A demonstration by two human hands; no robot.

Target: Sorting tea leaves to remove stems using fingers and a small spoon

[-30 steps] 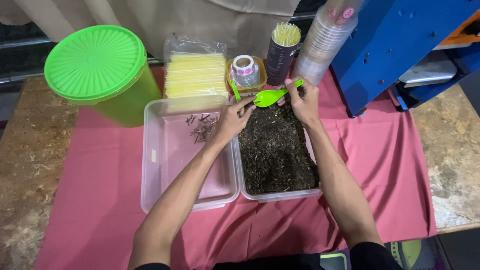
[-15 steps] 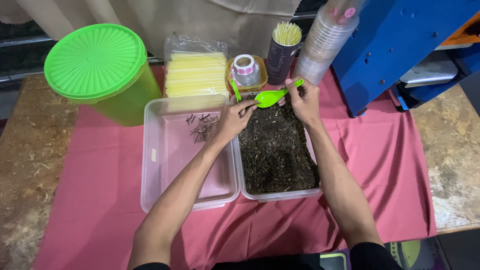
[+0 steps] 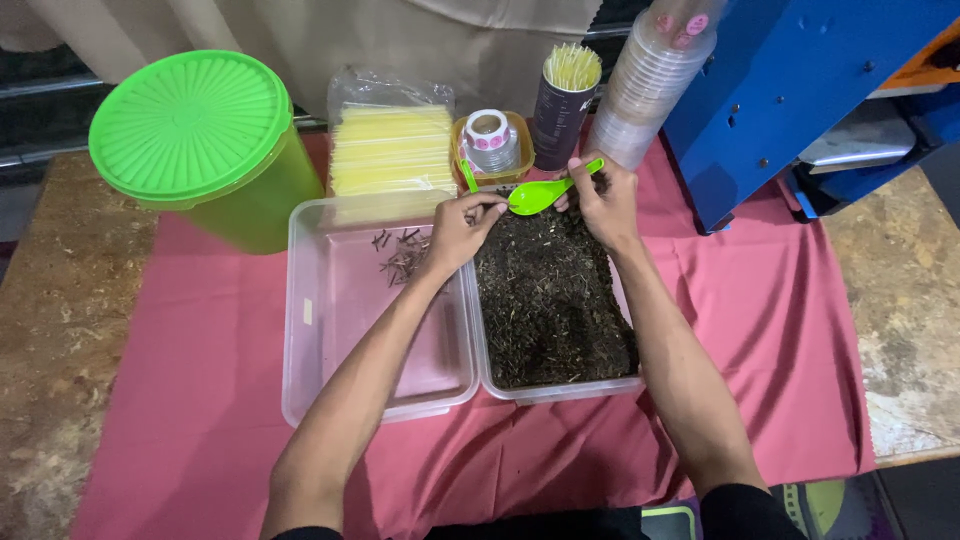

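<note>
Pink cloth (image 3: 200, 400) covers the worktop. On it, the right hand (image 3: 605, 200) has its grip closed on a green spoon (image 3: 545, 192) over the far end of the tub of dark bits (image 3: 550, 300). The left hand (image 3: 460, 230) pinches its fingers together beside the spoon's bowl; the clear tub (image 3: 370, 320) with twigs sits alongside

My hands work at the far end of the two tubs, and the back is crowded: straw pack (image 3: 391, 150), tape roll in its box (image 3: 487, 140), stick cup (image 3: 563, 95) and cup stack (image 3: 650, 85) stand just behind. The green bucket (image 3: 205, 145) blocks far left, the blue machine (image 3: 800, 90) far right. Bare pink cloth (image 3: 190, 380) lies open on both sides and near me.
</note>
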